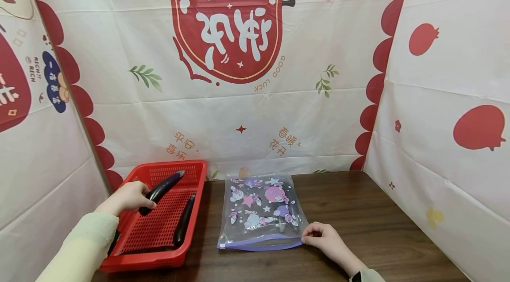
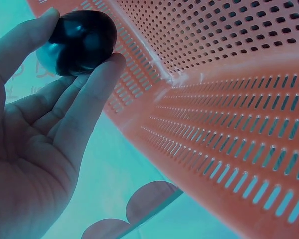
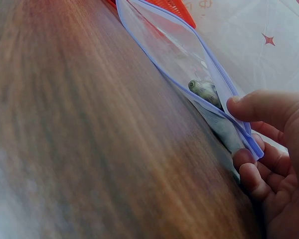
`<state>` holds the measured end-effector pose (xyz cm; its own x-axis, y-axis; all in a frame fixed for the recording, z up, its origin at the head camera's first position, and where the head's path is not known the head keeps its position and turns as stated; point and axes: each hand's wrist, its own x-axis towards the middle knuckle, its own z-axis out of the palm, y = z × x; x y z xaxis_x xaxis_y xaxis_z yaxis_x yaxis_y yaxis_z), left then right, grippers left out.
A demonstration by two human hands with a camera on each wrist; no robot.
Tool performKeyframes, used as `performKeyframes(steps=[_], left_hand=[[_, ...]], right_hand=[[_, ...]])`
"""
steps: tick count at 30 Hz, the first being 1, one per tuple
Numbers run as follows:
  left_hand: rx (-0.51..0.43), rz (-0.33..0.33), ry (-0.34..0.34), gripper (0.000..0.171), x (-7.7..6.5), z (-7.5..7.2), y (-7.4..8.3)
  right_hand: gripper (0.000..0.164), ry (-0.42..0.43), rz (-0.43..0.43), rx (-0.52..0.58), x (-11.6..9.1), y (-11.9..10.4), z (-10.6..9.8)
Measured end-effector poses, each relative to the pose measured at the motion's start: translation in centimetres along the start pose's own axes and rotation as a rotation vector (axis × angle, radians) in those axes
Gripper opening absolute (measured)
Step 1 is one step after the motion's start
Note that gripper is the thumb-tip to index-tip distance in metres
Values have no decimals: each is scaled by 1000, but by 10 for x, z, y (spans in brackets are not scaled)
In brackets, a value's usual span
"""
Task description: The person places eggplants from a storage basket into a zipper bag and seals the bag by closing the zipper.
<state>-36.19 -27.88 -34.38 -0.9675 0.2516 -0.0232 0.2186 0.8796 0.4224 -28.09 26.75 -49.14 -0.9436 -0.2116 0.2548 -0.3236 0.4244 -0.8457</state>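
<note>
My left hand [image 1: 133, 197] grips a dark purple eggplant [image 1: 164, 187] by its rounded end, tilted above the red basket [image 1: 199, 204]. In the left wrist view, thumb and fingers hold the glossy end of the eggplant [image 2: 84, 45]. At the near right corner of a clear zip bag [image 1: 260, 215] with cartoon prints, my right hand [image 1: 328, 243] pinches the purple-edged mouth. That mouth gapes in the right wrist view, where a greenish stem end [image 3: 204, 92] shows inside the bag.
Another eggplant [image 1: 184, 222] lies along the basket's right wall, and more dark shapes show at its near side. The bag lies flat on the brown wooden table [image 1: 342, 202]. Printed white cloth [image 1: 318, 131] hangs behind and at both sides.
</note>
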Motion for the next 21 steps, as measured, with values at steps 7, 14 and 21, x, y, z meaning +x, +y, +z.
performKeyframes(steps=[7,14,21], left_hand=[[11,21,6,20,-4,-3,3],[19,18,19,21,-6,-6,2],[13,31,29,20,-9,-7,4]], right_hand=[[12,6,12,29,-1,1,-1],[12,9,14,49,-1,2,-1],[13,4,14,46,-1,2,-1]])
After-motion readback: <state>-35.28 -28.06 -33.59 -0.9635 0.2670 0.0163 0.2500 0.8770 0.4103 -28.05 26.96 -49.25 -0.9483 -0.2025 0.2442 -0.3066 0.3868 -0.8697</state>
